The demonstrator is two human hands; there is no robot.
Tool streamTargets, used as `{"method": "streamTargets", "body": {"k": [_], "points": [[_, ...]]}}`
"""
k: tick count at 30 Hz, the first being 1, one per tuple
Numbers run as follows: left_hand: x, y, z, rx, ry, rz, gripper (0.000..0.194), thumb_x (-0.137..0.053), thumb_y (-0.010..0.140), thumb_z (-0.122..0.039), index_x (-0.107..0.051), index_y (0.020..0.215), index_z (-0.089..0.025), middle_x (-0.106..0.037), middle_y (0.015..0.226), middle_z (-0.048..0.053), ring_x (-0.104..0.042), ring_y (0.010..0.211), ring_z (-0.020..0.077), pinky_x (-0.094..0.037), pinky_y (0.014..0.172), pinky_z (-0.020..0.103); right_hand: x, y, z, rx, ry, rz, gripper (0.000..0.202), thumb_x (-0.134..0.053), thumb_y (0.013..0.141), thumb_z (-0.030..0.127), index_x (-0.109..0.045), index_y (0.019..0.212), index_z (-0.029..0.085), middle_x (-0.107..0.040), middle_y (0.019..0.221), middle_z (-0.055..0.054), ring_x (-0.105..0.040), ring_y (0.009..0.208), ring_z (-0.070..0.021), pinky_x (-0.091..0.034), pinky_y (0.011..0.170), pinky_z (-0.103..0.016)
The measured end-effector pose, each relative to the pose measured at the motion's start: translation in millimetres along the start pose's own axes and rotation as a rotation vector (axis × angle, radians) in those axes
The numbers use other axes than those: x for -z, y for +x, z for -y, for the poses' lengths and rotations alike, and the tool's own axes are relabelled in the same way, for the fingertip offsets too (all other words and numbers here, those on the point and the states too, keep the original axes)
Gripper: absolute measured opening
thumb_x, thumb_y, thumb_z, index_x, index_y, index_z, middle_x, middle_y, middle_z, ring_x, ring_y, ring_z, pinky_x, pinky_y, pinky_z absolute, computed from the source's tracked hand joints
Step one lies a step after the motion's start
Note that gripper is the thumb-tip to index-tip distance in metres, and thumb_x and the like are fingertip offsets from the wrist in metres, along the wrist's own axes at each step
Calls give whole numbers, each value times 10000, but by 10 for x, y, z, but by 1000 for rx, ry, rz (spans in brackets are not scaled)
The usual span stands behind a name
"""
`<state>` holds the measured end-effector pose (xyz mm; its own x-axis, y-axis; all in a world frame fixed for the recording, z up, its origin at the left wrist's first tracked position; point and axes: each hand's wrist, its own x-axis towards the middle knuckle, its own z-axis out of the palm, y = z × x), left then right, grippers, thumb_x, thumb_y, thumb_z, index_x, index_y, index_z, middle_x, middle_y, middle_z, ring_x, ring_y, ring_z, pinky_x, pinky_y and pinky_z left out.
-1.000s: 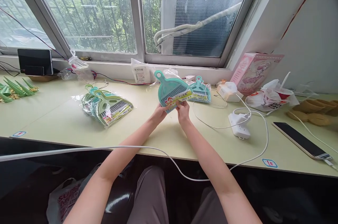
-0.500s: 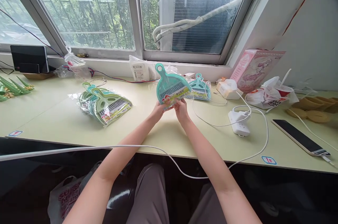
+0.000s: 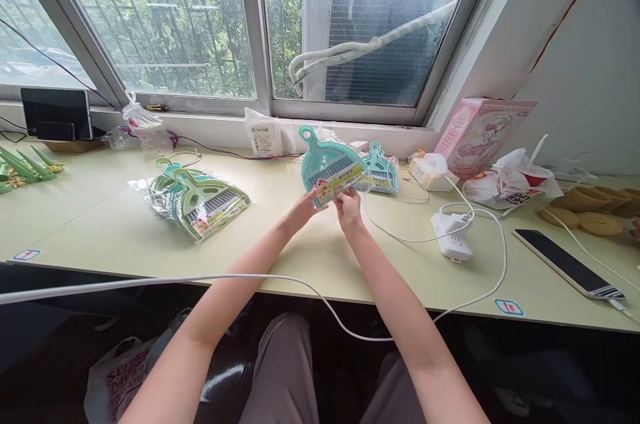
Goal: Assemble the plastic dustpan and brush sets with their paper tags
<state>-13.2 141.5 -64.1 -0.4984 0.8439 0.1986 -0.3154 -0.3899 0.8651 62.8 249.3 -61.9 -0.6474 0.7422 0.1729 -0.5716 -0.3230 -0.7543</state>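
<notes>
A teal dustpan-and-brush set in clear wrap (image 3: 327,159) is held up over the table, its ringed handle pointing up and left. My right hand (image 3: 349,208) grips its lower edge between thumb and fingers. At the lower left corner of the pack is my left hand (image 3: 306,208), its fingers apart against the wrap. A second, smaller-looking teal set (image 3: 379,171) lies behind and to the right. Several green and teal wrapped sets (image 3: 200,201) are piled on the left of the table.
The pale table (image 3: 300,264) carries a white power strip (image 3: 453,237), a phone (image 3: 565,263), a pink box (image 3: 483,137) and a bagged cup (image 3: 520,177) on the right. A white cable (image 3: 280,277) crosses above my forearms. A tablet (image 3: 57,114) stands far left.
The held set has shifted slightly right and down. My left hand's fingers have loosened and spread at its corner, while my right hand has moved slightly right with the pack.
</notes>
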Motion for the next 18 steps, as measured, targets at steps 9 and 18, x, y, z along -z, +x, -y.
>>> {"method": "streamTargets", "body": {"k": [9,18], "points": [[107,54,233,28,-9,-491,440,-838,643,-396,-638,960,-165,-733,927,66,-689,956,244,-552,884,373,89,59,-195,-215,-110,-59,249,-734,627,94,-614,831,172,-704,823,-15,-675,818,-167,-593,802,-347],[107,49,134,-35,179,-414,593,-881,525,-452,-665,993,-158,-726,960,86,-680,977,293,-563,849,416,86,117,-157,-177,-84,-24,232,-730,639,99,-611,822,177,-711,831,-11,-669,824,-167,-592,794,-335]]}}
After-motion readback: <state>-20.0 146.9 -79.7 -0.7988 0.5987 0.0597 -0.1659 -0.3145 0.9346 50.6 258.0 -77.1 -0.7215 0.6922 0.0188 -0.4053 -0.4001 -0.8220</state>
